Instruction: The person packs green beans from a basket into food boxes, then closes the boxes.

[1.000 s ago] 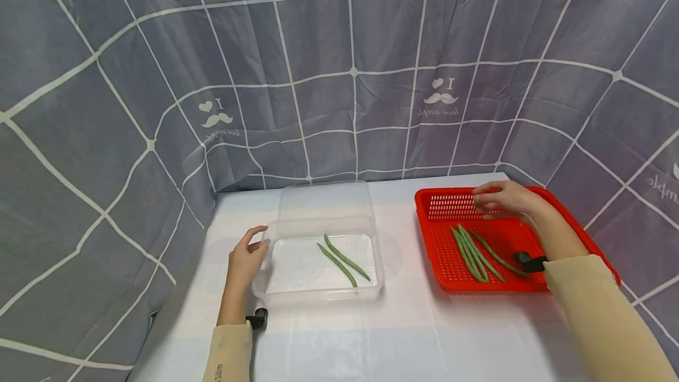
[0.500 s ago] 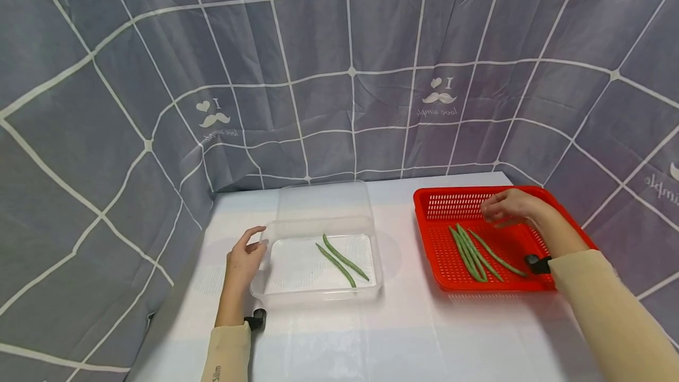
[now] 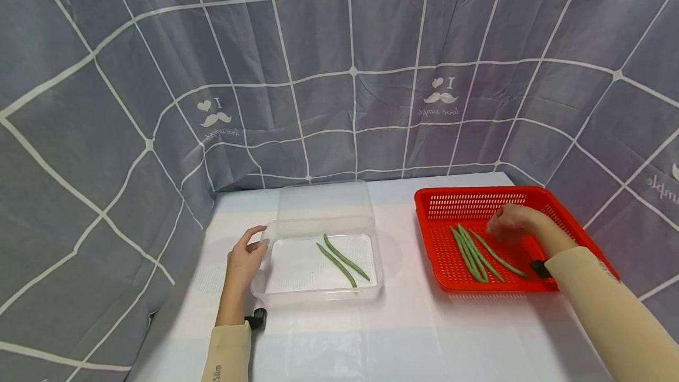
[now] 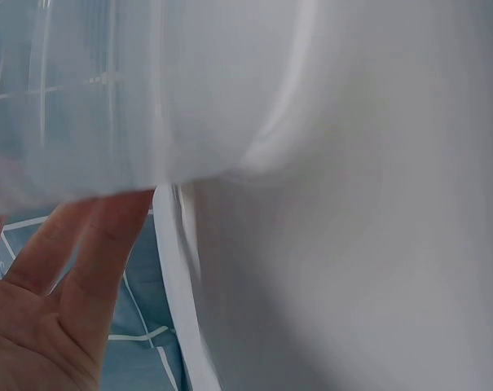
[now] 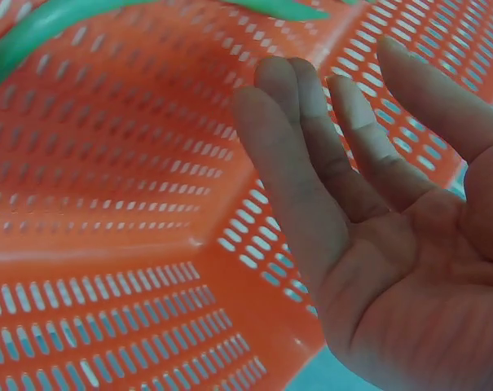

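Note:
My left hand [image 3: 245, 255] rests at the left side of a clear plastic container [image 3: 318, 295], fingertips right at its rim. In the left wrist view its fingers [image 4: 107, 240] are fairly straight and partly hidden behind the container's wall. Two green beans [image 3: 346, 257] lie inside, toward the right. My right hand [image 3: 511, 223] is low inside a red plastic basket [image 3: 442, 276], right of several green beans [image 3: 469, 252] lying there. The right wrist view shows this hand [image 5: 385, 236] with loosely bent, spread fingers and nothing in them. One curved green bean [image 5: 46, 28] appears beyond it.
A clear lid [image 3: 326, 199] lies behind the container on the white tabletop [image 3: 403, 323]. A grey gridded curtain [image 3: 382, 99] surrounds the back and sides. The basket's raised slotted walls [image 5: 262, 244] stand around my right hand.
My right hand has moved slightly right and lower into the basket, its fingers drawing together and downward. The left hand, the container and the beans stay as they were.

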`<action>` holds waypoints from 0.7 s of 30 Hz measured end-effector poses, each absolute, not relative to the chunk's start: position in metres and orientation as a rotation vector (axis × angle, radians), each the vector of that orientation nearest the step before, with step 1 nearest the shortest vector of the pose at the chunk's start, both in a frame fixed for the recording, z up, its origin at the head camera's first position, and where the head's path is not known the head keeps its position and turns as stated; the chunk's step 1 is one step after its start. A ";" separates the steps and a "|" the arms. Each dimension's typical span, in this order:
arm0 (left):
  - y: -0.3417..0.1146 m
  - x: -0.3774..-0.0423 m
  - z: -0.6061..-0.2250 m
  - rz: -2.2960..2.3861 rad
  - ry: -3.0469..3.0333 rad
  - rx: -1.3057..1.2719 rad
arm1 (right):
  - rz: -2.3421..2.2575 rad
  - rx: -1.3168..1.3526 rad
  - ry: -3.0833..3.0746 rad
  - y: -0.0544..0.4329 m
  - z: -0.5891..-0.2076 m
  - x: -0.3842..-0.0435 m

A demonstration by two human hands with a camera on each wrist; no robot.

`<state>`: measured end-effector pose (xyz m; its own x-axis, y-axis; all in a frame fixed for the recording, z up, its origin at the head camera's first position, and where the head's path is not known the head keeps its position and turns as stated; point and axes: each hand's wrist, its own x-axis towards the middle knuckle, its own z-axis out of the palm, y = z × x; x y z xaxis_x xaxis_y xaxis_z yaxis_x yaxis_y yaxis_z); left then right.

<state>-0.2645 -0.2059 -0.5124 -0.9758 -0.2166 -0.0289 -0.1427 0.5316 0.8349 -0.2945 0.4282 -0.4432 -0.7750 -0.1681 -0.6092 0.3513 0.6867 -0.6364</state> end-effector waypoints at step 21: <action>-0.207 -0.267 -0.514 -1.447 -2.680 0.323 | -0.769 0.174 2.337 0.407 -0.465 -0.289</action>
